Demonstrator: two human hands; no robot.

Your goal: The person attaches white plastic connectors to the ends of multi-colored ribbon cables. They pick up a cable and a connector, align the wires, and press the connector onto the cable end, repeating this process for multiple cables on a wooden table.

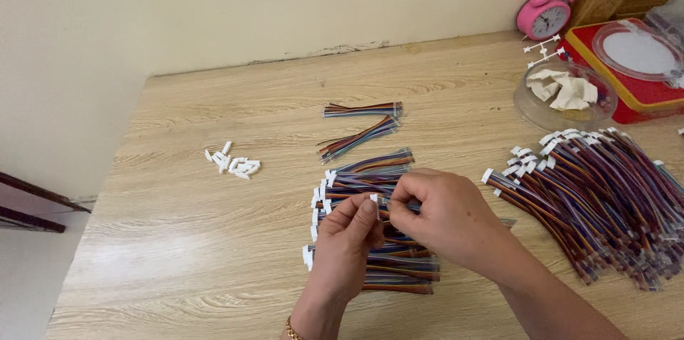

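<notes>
My left hand pinches a small white plastic connector between thumb and fingers. My right hand holds the end of a short multicoloured ribbon cable against that connector. Both hands hover over a stack of finished cables with white connectors at the middle of the wooden table. Two cables without connectors lie farther back. The hands hide the cable's tip.
A small heap of loose white connectors lies at left. A big pile of cables fills the right side. Behind it stand a clear bowl with white scraps, a red tray and a pink alarm clock.
</notes>
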